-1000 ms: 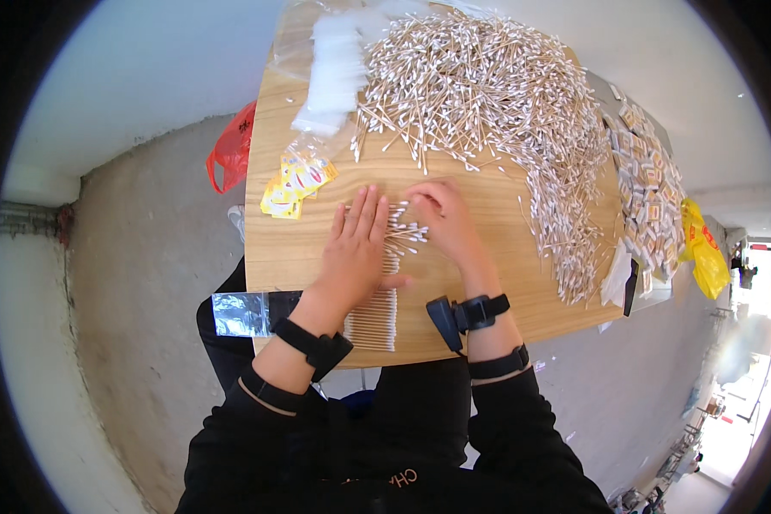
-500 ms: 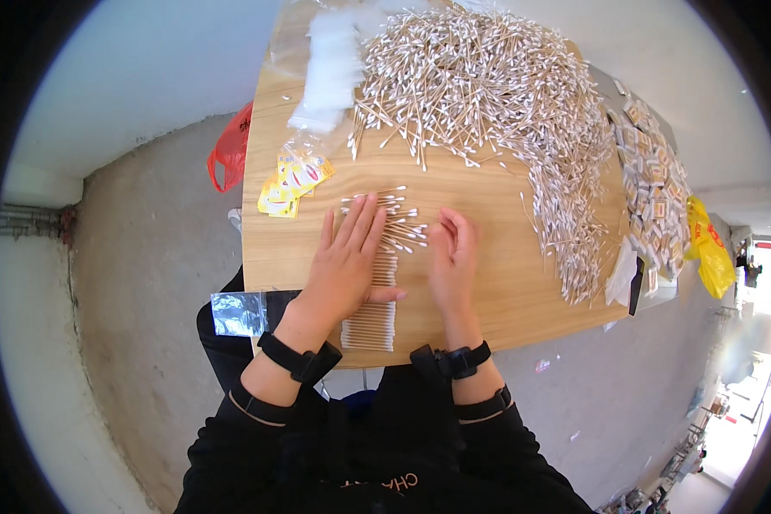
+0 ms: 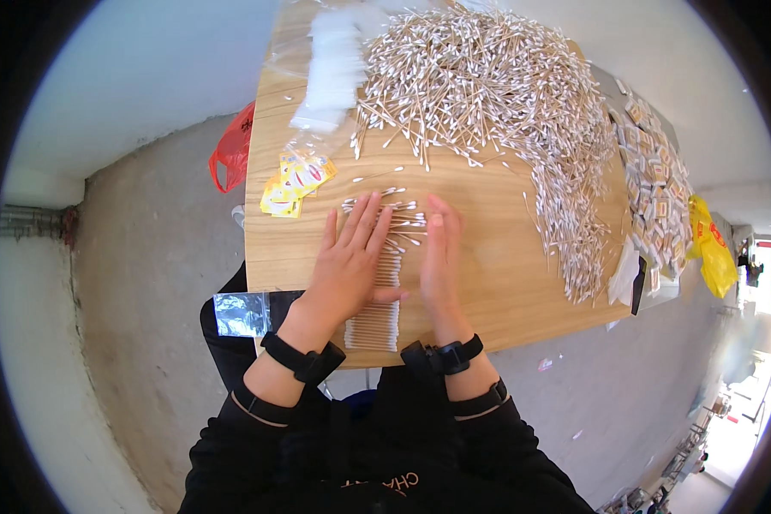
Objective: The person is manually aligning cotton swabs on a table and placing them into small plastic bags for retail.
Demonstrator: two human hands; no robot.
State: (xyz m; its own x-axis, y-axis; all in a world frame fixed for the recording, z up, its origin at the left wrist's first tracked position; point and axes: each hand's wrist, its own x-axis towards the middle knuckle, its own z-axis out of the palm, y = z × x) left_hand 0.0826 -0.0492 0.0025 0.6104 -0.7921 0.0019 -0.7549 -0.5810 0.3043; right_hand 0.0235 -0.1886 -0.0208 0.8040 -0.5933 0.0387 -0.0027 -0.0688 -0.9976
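Note:
My left hand [image 3: 344, 261] lies flat with its fingers spread over a group of cotton swabs [image 3: 411, 218]. Their white tips poke out untidily past the fingertips on the right. Below the palm, a neat row of parallel swabs [image 3: 372, 330] runs down to the table's near edge; its middle is partly hidden by that hand. My right hand [image 3: 441, 257] stands on its edge just right of the loose tips, fingers stretched out and nothing held. Two swabs [image 3: 377, 174] lie slightly apart beyond the left fingertips.
A big heap of cotton swabs [image 3: 488, 86] covers the table's far and right side. Clear bags [image 3: 332, 68] and yellow cards [image 3: 295, 184] lie at left, above a small clear pouch [image 3: 242, 314]. Filled packs [image 3: 655, 176] are piled at right beside a yellow bag [image 3: 713, 248].
My right hand has shifted left toward the swab tips, and its curled fingers have straightened. One swab now lies farther off, beyond the group. My left hand stays in place.

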